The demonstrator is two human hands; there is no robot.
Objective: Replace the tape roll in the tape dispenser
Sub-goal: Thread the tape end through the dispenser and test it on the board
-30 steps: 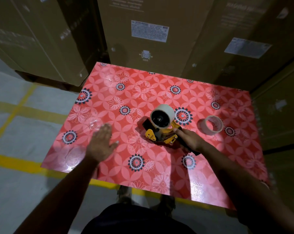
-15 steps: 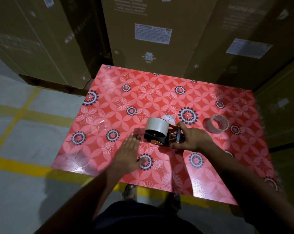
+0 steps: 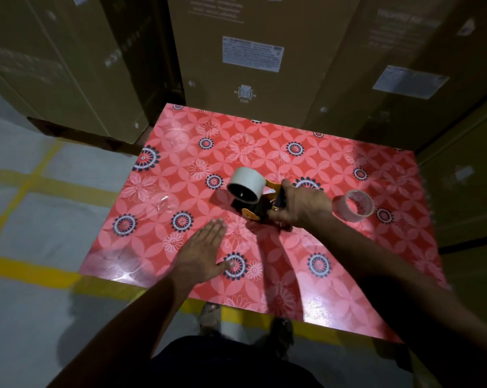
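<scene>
A yellow and black tape dispenser (image 3: 257, 210) stands in the middle of the red flowered table (image 3: 348, 275), with a full white tape roll (image 3: 247, 184) mounted on it and facing left. My right hand (image 3: 299, 205) grips the dispenser's handle from the right. My left hand (image 3: 201, 254) hovers flat with straight fingers over the table, just left of and nearer than the dispenser, holding nothing. A thin, nearly used-up tape roll (image 3: 354, 205) lies on the table to the right of my right hand.
Tall cardboard boxes (image 3: 250, 60) stand against the table's far and right sides. To the left is grey floor with yellow lines (image 3: 26, 189). My feet (image 3: 211, 315) show below the table's near edge.
My left hand has moved right and forward toward the dispenser. My right hand has shifted its hold on the handle and turned the dispenser, so the roll now faces left.
</scene>
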